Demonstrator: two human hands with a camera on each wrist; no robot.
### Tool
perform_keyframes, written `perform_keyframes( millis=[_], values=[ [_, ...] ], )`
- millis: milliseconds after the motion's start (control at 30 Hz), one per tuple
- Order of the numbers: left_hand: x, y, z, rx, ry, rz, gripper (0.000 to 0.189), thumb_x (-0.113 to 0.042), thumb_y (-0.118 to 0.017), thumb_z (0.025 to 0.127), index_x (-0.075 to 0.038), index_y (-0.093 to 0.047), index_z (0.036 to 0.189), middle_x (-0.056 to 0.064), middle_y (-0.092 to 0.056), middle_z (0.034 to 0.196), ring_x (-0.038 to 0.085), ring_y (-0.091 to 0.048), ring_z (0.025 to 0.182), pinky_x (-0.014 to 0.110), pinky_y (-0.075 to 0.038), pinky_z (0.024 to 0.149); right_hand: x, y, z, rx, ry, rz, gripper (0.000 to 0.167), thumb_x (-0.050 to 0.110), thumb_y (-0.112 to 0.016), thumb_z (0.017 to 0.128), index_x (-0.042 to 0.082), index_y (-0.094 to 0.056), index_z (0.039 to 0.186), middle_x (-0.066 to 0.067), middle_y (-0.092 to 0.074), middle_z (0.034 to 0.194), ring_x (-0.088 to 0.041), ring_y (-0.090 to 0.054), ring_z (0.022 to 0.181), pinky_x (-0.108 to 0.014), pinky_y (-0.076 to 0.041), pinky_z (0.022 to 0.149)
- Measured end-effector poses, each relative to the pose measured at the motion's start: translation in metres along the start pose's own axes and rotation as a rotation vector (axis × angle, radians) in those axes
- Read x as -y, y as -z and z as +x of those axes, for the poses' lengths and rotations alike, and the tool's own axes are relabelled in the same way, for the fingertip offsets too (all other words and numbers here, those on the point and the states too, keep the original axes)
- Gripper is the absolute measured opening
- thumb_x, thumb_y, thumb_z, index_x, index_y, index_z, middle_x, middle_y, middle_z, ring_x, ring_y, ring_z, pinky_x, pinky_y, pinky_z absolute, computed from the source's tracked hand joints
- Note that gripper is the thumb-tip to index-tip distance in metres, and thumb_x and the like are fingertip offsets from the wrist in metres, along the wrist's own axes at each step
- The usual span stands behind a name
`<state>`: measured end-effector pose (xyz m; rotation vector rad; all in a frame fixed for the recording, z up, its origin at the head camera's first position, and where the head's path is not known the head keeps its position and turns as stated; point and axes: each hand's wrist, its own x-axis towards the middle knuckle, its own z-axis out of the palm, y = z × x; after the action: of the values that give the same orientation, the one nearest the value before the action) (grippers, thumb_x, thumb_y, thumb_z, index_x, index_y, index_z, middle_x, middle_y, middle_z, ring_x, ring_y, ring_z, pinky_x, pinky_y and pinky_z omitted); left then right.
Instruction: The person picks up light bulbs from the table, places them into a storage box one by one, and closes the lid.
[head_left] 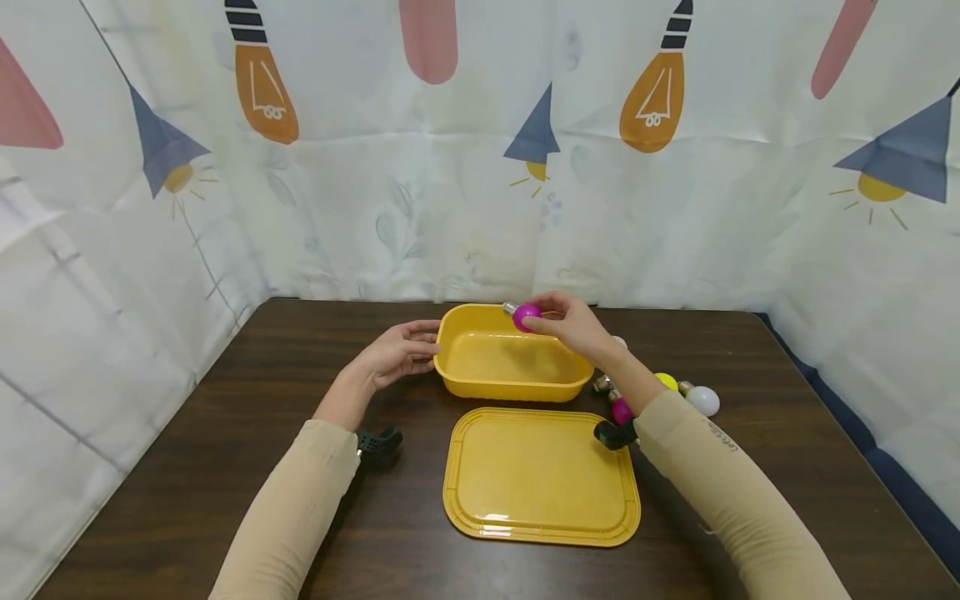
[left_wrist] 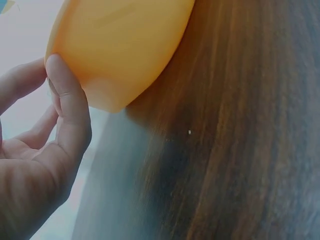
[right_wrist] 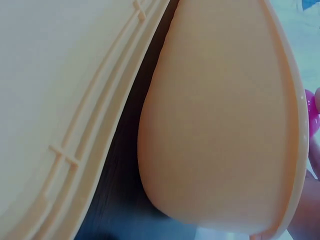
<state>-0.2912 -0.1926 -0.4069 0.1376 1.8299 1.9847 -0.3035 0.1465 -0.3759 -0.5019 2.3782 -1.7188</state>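
My right hand (head_left: pixel 573 323) holds a magenta light bulb (head_left: pixel 527 317) by its round globe, over the far rim of a yellow plastic box (head_left: pixel 468 388). The bulb's metal screw base points up and left. In the right wrist view, the magenta bulb (right_wrist: pixel 313 112) and part of the hand show past the box rim. My left hand (head_left: pixel 401 352) reaches the box's left end. Its relaxed fingers (left_wrist: pixel 70 105) touch the wall near the rim in the left wrist view. The box stands upright with its top uncovered and its inside bare.
A yellow lid (head_left: pixel 542 475) lies flat in front of the box. To the right, partly behind my right forearm, lie several bulbs, among them a white bulb (head_left: pixel 703 400), a yellow bulb (head_left: pixel 666 382) and another magenta bulb (head_left: pixel 622 410). A printed curtain (head_left: pixel 465 217) hangs behind the dark wooden table (head_left: pixel 360 533).
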Motion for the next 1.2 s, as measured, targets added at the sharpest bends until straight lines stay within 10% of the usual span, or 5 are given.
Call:
perform_keyframes(
  millis=[1200],
  values=[
    [0.0, 0.0, 0.001, -0.008, 0.011, -0.031, 0.062, 0.003, -0.06, 0.101, -0.002, -0.034, 0.157, 0.008, -0.067, 0.115, 0.02, -0.07, 0.094, 0.032, -0.06, 0.082, 0.005, -0.034, 0.018, 0.054, -0.022, 0.041, 0.041, 0.021, -0.077, 0.095, 0.005, -0.063, 0.129, -0.013, -0.062, 0.129, -0.029, -0.063, 0.114, -0.042, -0.051, 0.102]
  ],
)
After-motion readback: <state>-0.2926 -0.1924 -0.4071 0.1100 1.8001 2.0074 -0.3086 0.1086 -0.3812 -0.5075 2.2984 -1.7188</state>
